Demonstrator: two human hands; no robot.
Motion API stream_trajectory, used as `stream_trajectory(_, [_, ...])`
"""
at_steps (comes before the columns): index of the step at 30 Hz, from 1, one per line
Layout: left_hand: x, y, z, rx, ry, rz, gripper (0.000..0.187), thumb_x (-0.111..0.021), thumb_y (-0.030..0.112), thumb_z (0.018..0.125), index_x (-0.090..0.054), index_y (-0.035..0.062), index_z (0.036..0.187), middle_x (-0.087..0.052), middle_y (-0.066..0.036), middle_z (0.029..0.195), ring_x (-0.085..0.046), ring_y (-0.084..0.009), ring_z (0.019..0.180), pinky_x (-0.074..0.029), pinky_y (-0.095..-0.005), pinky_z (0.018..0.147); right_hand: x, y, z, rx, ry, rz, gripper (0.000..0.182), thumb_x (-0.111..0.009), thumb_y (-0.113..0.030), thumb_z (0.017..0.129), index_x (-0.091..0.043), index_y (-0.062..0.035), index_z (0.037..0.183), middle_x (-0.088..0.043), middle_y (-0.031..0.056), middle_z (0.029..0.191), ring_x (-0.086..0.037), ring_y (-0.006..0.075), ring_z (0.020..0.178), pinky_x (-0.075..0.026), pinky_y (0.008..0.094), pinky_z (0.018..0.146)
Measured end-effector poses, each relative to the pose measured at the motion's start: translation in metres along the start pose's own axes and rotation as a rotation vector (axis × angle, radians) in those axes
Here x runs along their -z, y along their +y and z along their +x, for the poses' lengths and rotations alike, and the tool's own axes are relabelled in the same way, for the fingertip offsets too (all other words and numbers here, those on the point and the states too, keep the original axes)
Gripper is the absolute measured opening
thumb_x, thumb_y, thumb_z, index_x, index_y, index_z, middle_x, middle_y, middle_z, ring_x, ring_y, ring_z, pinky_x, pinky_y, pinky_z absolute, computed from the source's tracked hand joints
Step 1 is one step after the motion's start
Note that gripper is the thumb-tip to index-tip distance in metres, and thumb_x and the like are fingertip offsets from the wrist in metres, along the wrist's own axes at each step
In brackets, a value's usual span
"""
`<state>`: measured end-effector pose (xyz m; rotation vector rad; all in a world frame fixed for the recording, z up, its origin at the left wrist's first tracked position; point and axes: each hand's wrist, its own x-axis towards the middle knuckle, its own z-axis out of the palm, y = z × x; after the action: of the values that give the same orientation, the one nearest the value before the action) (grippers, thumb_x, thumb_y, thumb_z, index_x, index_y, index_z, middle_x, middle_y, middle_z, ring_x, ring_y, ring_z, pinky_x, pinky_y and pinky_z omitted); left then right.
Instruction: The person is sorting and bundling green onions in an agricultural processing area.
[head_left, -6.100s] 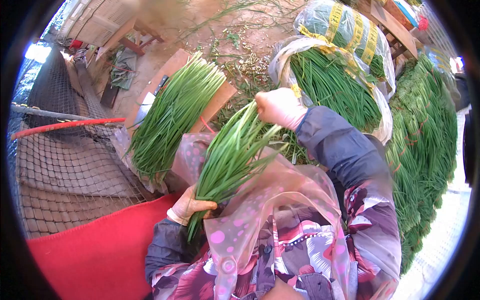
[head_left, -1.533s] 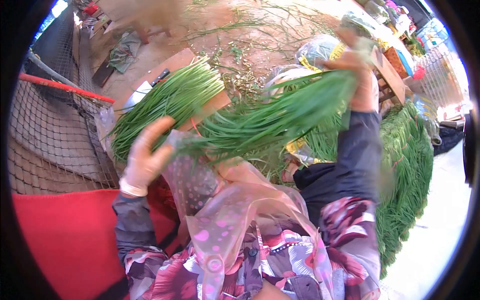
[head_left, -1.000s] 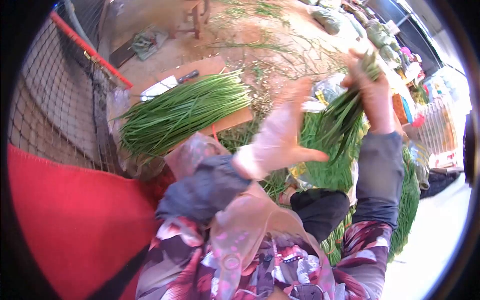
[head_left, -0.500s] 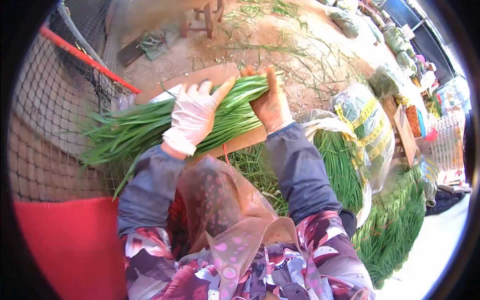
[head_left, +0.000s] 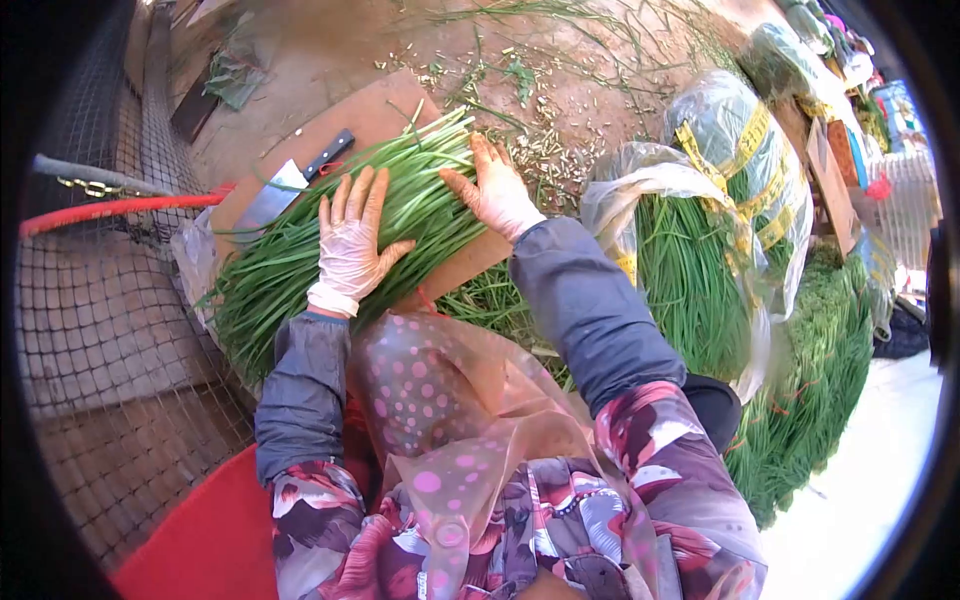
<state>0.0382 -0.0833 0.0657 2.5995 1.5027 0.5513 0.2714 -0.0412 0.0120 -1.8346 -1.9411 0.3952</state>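
Note:
A large loose bundle of long green stalks [head_left: 400, 190] lies across a brown board [head_left: 380, 100]. My left hand [head_left: 353, 240], in a thin whitish glove, rests on the leafy part with its fingers spread. At the pale cut ends on the right is my right hand [head_left: 495, 188], its fingers apart and touching the stalk ends from the side. Behind the bundle on the board lies a broad-bladed knife [head_left: 275, 195] with a black handle; neither hand touches it.
Wire netting [head_left: 110, 320] and a red bar [head_left: 120, 208] stand at the left. Cut bits litter the ground beyond the board. Plastic-wrapped greens [head_left: 740, 140], a bagged bundle [head_left: 690, 280] and heaped greens [head_left: 810, 380] are at the right.
The bundle, raised between both hands before, now lies spread on the board. My left hand has opened flat over it, and my right hand has come off its grip. The knife now shows.

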Motion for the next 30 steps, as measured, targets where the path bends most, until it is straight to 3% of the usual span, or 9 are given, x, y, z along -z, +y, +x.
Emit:
stream_trajectory(2, [0.015,0.008,0.001,0.008,-0.025,-0.003,0.109,-0.081,0.043,0.059,-0.026,0.0078,0.147,-0.028,-0.014,0.150,-0.021,-0.0386,0.139,-0.016,-0.0588,0.110,0.013,0.023,-0.005,-0.207,0.129,1.021,0.074,-0.061,-0.043,0.090,-0.033,0.0000,0.143,-0.049,0.0184,0.136,-0.046,0.0250,0.127,-0.035,0.0314,0.105])
stream_trajectory(7, [0.055,0.035,0.003,-0.009,0.044,-0.171,0.090,-0.078,0.032,0.069,-0.035,0.0019,0.142,-0.036,-0.018,0.146,-0.024,-0.0427,0.137,-0.016,-0.0529,0.111,0.097,0.137,-0.086,-0.387,0.268,0.842,0.036,-0.055,-0.011,0.090,-0.056,0.0013,0.124,-0.062,0.0124,0.121,-0.057,0.0171,0.113,-0.041,0.0269,0.098])
stream_trajectory(10, [0.065,0.080,0.015,-0.181,0.190,-0.263,0.062,-0.070,0.016,0.079,-0.045,0.0019,0.134,-0.048,-0.018,0.136,-0.039,-0.0411,0.130,-0.032,-0.0493,0.107,0.123,0.245,-0.146,-0.617,0.376,0.367,0.030,-0.050,-0.001,0.082,-0.069,-0.0049,0.104,-0.068,0.0107,0.111,-0.064,0.0188,0.100,-0.047,0.0285,0.090])
stream_trajectory(13, [0.051,0.166,0.059,-0.376,0.053,-0.348,0.032,-0.065,0.003,0.073,-0.065,0.0052,0.104,-0.062,-0.011,0.112,-0.054,-0.0354,0.112,-0.043,-0.0441,0.098,0.136,0.303,-0.169,-0.721,0.241,0.059,0.032,-0.050,-0.003,0.078,-0.071,-0.0122,0.100,-0.068,0.0105,0.105,-0.065,0.0248,0.096,-0.049,0.0315,0.087])
stream_trajectory(15, [-0.007,0.217,0.087,-0.622,-0.021,-0.595,0.026,-0.061,0.003,0.073,-0.064,0.0052,0.098,-0.065,-0.007,0.096,-0.060,-0.0299,0.097,-0.048,-0.0408,0.087,0.135,0.335,-0.158,-0.429,0.090,-0.302,0.033,-0.050,-0.001,0.080,-0.070,-0.0123,0.103,-0.068,0.0124,0.105,-0.064,0.0274,0.099,-0.049,0.0342,0.089])
stream_trajectory(18, [-0.106,0.291,0.122,-0.749,-0.470,-0.689,0.031,-0.060,0.007,0.078,-0.062,0.0062,0.109,-0.064,-0.010,0.108,-0.059,-0.0294,0.105,-0.046,-0.0408,0.091,0.168,0.328,-0.092,-0.512,-0.066,-0.282,0.034,-0.052,-0.008,0.079,-0.069,-0.0139,0.108,-0.066,0.0150,0.108,-0.062,0.0316,0.102,-0.048,0.0394,0.089])
stream_trajectory(22, [-0.211,0.337,0.174,-0.354,-0.596,-0.235,0.058,-0.062,0.039,0.082,-0.047,0.0155,0.133,-0.038,-0.014,0.142,-0.036,-0.0381,0.130,-0.029,-0.0686,0.098,0.191,0.350,-0.035,-0.472,-0.408,-0.306,0.043,-0.053,-0.012,0.076,-0.065,-0.0164,0.117,-0.064,0.0153,0.114,-0.060,0.0296,0.108,-0.045,0.0373,0.096])
stream_trajectory(24, [-0.253,0.325,0.197,-0.066,-0.561,-0.087,0.069,-0.061,0.047,0.082,-0.038,0.0219,0.141,-0.024,-0.008,0.152,-0.025,-0.0418,0.135,-0.019,-0.0786,0.095,0.185,0.375,-0.025,-0.072,-0.273,-0.284,0.044,-0.059,-0.015,0.075,-0.064,-0.0145,0.119,-0.061,0.0136,0.122,-0.056,0.0264,0.116,-0.042,0.0350,0.100])
stream_trajectory(30, [-0.317,0.255,0.246,-0.058,-0.533,0.208,0.072,-0.058,0.034,0.087,-0.020,0.0322,0.148,-0.015,0.013,0.156,-0.013,-0.0368,0.142,-0.012,-0.0759,0.103,0.177,0.397,0.023,-0.300,-0.369,0.090,0.047,-0.064,-0.039,0.083,-0.061,-0.0114,0.121,-0.061,0.0103,0.122,-0.057,0.0249,0.114,-0.042,0.0318,0.098])
